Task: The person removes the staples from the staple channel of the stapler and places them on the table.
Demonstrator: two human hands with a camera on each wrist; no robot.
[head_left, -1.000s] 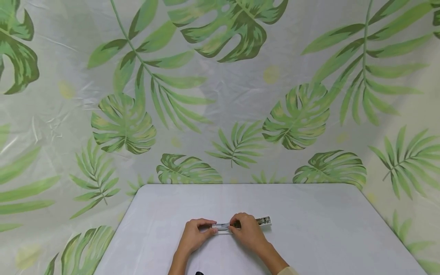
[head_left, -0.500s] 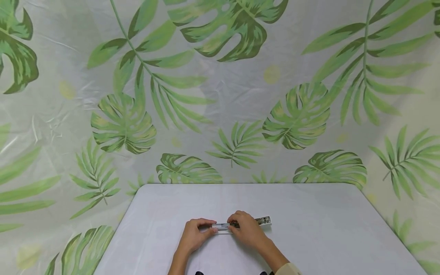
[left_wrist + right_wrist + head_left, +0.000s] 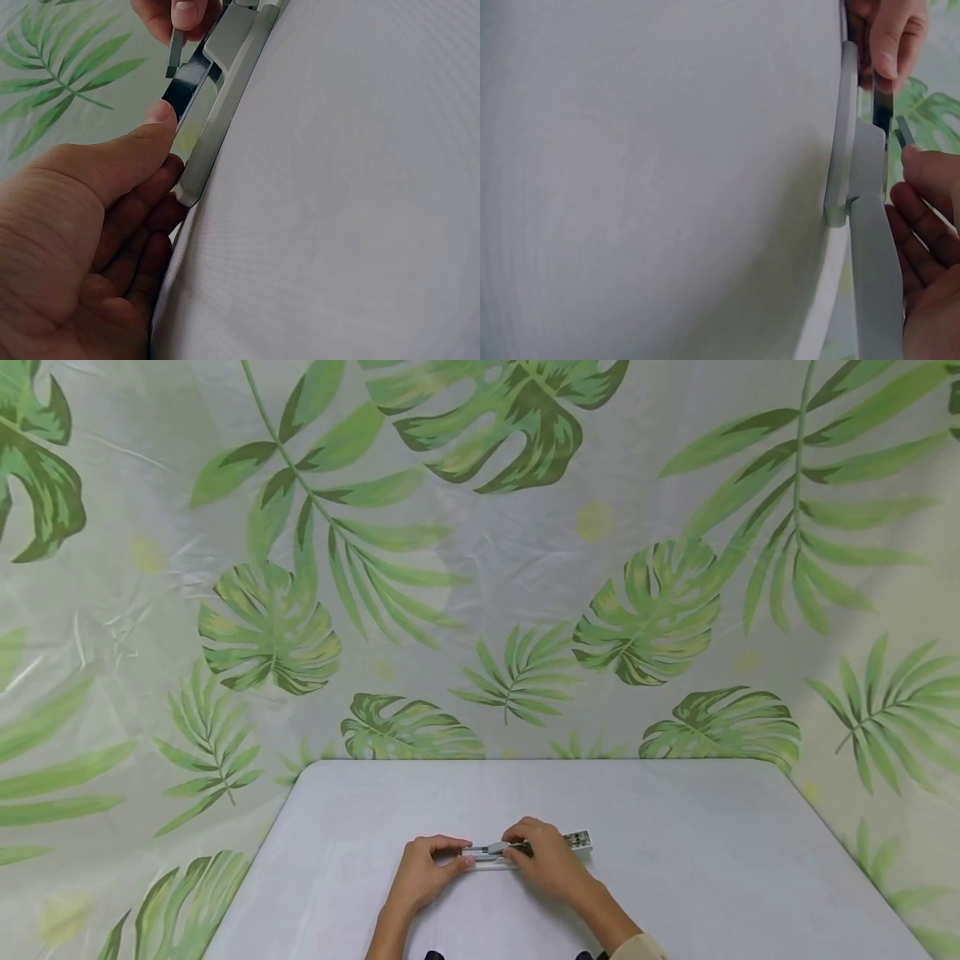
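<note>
A pale grey stapler [image 3: 842, 135] lies opened out on the table, its top cover [image 3: 877, 277] swung back to the right. In the left wrist view, my left hand [image 3: 82, 217] pinches the front end of the metal magazine [image 3: 187, 90] between thumb and fingers. My right hand [image 3: 546, 858] is over the stapler's hinge side. Between its thumb and fingers it holds a short grey strip of staples [image 3: 175, 52], tilted and just above the magazine. In the right wrist view the strip sticks out past the right thumb. The right fingers partly hide the cover.
The white table [image 3: 697, 852] has rounded far corners. Behind it hangs a pale sheet [image 3: 517, 585] printed with green leaves. Small black objects [image 3: 434, 955] show at the bottom edge of the head view.
My right hand has shifted slightly right and away from me, and the staple strip now sits higher above the magazine. The left hand and the stapler have stayed in place.
</note>
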